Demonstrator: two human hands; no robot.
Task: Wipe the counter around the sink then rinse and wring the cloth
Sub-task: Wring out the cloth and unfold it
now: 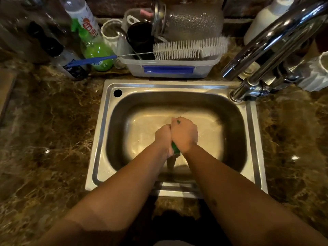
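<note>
Both fists, left hand [163, 135] & right hand [184, 134], squeeze green cloth [175, 148] tight over sink [252, 132].

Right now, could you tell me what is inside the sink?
Inside the sink, the left hand and right hand grip a green cloth. They cover the basin floor beneath, hiding any drain.

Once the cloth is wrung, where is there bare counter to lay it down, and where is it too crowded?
Both hands, left and right, grip the cloth over the sink. Bare counter lies left of the sink, below the bottles, and right of it, below the faucet. Behind the sink it is crowded: tub, brush.
</note>
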